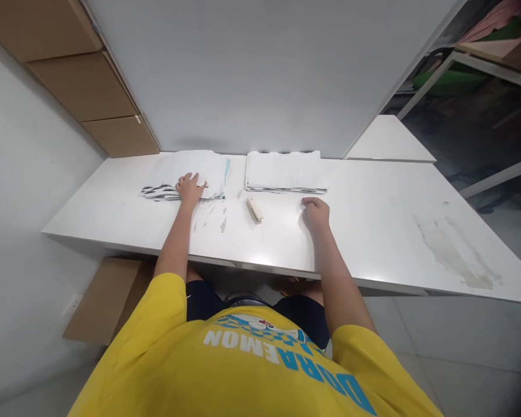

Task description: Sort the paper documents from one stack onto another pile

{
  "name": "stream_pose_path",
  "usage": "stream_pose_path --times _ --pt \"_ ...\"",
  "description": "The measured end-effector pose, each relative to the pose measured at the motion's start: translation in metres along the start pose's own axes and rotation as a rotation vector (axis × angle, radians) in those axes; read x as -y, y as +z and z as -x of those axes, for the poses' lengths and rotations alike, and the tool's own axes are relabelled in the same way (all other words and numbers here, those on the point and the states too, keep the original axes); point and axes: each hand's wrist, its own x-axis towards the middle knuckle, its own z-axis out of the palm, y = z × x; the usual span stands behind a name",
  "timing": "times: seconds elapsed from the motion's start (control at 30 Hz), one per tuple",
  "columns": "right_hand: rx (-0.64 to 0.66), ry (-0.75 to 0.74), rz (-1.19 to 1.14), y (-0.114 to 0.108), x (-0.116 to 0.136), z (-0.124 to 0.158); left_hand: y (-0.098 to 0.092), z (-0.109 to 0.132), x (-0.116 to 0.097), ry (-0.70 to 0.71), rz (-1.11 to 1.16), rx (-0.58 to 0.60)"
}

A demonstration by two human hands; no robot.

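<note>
My left hand point(190, 188) lies on a loose, fanned pile of white paper sheets point(208, 165) at the left of the white table, its fingers spread over the top sheet. Dark printed edges show along the pile's front, and a light-blue edge at its right. My right hand point(316, 211) rests on the tabletop, its fingers curled in and the index finger pointing left. Nothing shows in it. Just beyond it sits a second, neater stack of paper point(283, 169). Between my hands lies a cream-coloured stapler point(255, 210), apart from both.
A white upright panel point(252, 75) rises behind the table point(373, 231). Cardboard boxes point(80, 87) are stacked at the back left, and another box point(102, 298) stands below the table. Stains mark the tabletop at the right. A metal-framed rack point(495, 66) stands beyond.
</note>
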Motion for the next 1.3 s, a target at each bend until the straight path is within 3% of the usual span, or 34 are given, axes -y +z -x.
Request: stream_pose_path --times 0.27,0.53,0.77,0.87,0.97,1.13,1.2,1.3 --pt "0.002 0.008 -0.021 0.001 0.006 0.001 -0.006 -0.012 0.009 0.000 0.057 0.019" --pt "0.002 0.015 -0.041 0.002 0.007 0.003 -0.008 -0.016 0.012 -0.030 0.085 -0.054" --pt "0.000 0.014 -0.019 0.003 0.003 0.002 -0.029 -0.007 0.007 -0.062 0.049 -0.101" --pt "-0.008 0.015 -0.004 0.001 0.004 0.002 -0.038 0.027 0.018 -0.021 0.074 -0.170" --pt "0.018 -0.052 0.039 -0.004 0.007 0.012 -0.046 0.082 0.044 0.046 0.133 -0.246" --pt "0.397 -0.228 0.104 0.002 0.021 0.056 -0.049 0.189 0.087 0.112 0.203 -0.301" --pt "0.533 -0.316 0.154 0.011 0.030 0.075 -0.045 0.225 0.095 0.082 0.222 -0.317" --pt "0.629 -0.408 0.187 0.028 0.041 0.098 -0.037 0.262 0.096 0.067 0.230 -0.272"
